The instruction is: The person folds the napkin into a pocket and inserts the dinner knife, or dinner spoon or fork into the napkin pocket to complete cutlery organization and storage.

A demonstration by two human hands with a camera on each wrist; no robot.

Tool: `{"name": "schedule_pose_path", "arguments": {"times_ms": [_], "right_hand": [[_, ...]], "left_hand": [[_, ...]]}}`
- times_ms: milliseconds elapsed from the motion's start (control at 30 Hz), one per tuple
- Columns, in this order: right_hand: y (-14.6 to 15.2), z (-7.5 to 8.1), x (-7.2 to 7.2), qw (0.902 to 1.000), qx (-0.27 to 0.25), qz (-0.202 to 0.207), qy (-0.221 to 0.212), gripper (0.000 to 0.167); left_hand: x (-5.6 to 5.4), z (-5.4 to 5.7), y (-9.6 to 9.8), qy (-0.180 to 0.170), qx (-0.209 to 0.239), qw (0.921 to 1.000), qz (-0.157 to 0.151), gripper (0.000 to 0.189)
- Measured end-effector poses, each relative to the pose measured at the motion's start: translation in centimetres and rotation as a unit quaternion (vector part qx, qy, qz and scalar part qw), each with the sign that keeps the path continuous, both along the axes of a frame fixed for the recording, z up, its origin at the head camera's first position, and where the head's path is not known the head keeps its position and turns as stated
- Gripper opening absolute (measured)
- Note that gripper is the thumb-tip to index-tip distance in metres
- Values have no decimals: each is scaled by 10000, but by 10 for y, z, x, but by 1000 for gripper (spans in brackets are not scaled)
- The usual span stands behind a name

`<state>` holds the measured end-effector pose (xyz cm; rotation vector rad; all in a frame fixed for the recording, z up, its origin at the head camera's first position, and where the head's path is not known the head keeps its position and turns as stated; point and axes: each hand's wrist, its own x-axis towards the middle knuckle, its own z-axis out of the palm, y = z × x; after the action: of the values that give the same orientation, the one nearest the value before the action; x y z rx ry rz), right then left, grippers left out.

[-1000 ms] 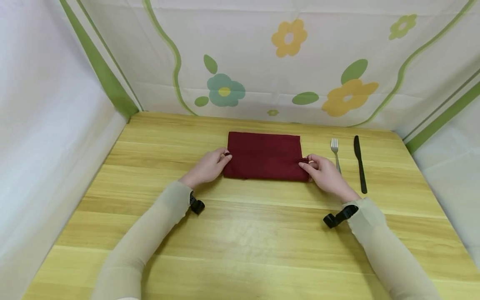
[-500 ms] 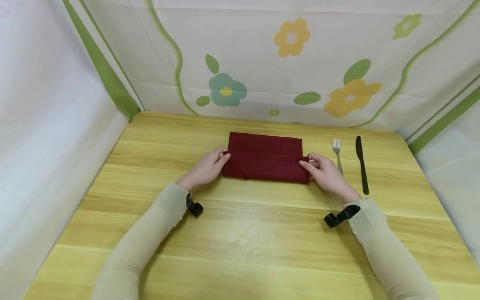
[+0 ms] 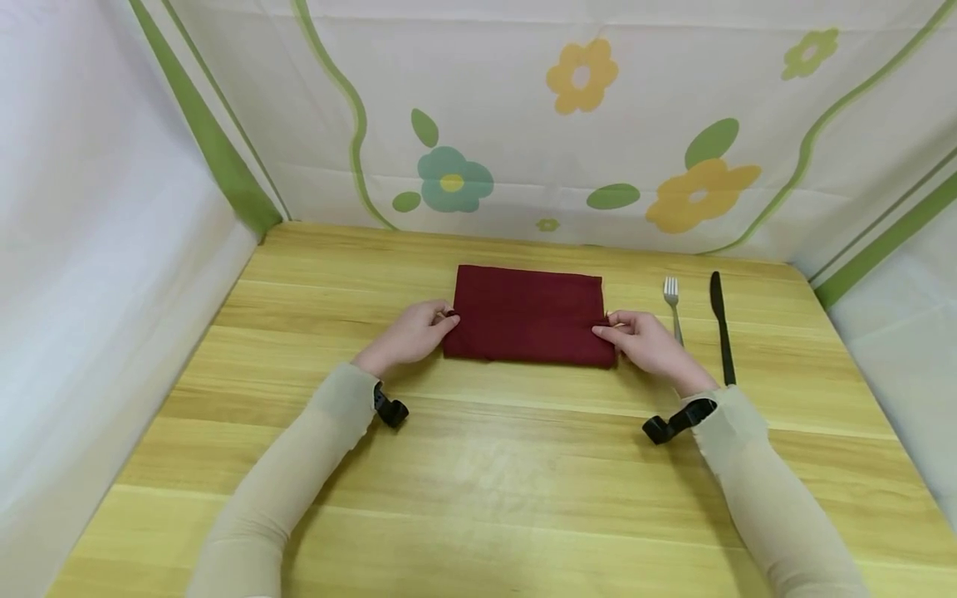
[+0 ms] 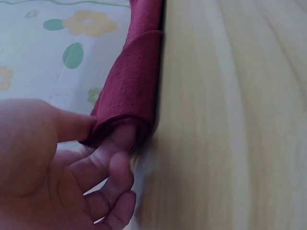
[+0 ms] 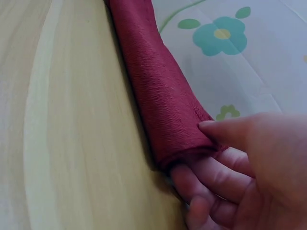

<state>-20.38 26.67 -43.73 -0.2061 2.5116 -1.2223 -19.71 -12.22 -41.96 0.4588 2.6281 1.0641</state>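
A dark red cloth napkin [image 3: 527, 316] lies folded over on the wooden table, its near part doubled into a loose roll. My left hand [image 3: 413, 334] pinches the napkin's left end between thumb and fingers. In the left wrist view, a finger of that hand [image 4: 62, 167] reaches inside the open end of the fold. At the opposite end my right hand [image 3: 649, 340] pinches the fold, thumb on top. The right wrist view shows the other fingers of this hand [image 5: 259, 167] under and inside the cloth [image 5: 158, 91].
A silver fork [image 3: 674, 307] lies just right of the napkin, its handle partly behind my right hand. Farther right is a black knife [image 3: 721, 324]. A white curtain with printed flowers [image 3: 523, 124] stands along the back edge of the wooden table [image 3: 478, 482].
The napkin's held edge has come down slightly toward the tabletop, and both hands have lowered a little with it. My hands keep their pinch. The fork and knife stay in place.
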Motion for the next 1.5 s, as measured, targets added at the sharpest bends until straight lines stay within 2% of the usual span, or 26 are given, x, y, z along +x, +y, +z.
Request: {"name": "schedule_pose_path", "arguments": {"times_ms": [300,500,633,800,900,1000,1100,1167,1200,1267,1333,1400,1500], "right_hand": [[-1,-2,-3,9992,338,-36,228,33],[-2,-2,-5,9982,500,-158,294,35],[-1,-2,-6,9985,401,-265,257,37],[0,-2,-7,9970,590,-283,424,39],[1,-1,-5,9975,367,-418,429,44],[1,3,2,9967,110,-505,628,48],[1,7,14,9930,44,-311,1137,41],[-1,10,23,9872,153,89,1587,34],[-2,11,26,9832,232,352,1775,32],[-5,11,32,9742,401,910,2026,32],[-6,10,35,9651,626,1403,2122,37],[-7,6,35,9595,803,1694,2103,42],[-7,2,34,9574,990,1804,2027,47]], "left_hand": [[-4,-2,5,-35,-356,9992,178,25],[-6,-1,6,-124,-495,9982,304,32],[-7,-1,7,-25,-525,9979,371,34],[-7,-1,9,61,-525,9977,431,36],[-5,-1,7,29,-444,9981,433,46],[5,1,3,249,-284,9984,416,56],[21,8,1,754,-305,9966,99,53],[34,12,0,1093,-573,9916,-385,52],[39,13,0,1157,-745,9882,-672,53],[47,14,1,1150,-1094,9794,-1247,60],[52,12,2,1002,-1371,9716,-1649,68],[52,9,3,860,-1557,9672,-1816,74],[49,5,3,780,-1657,9653,-1862,79]]}}
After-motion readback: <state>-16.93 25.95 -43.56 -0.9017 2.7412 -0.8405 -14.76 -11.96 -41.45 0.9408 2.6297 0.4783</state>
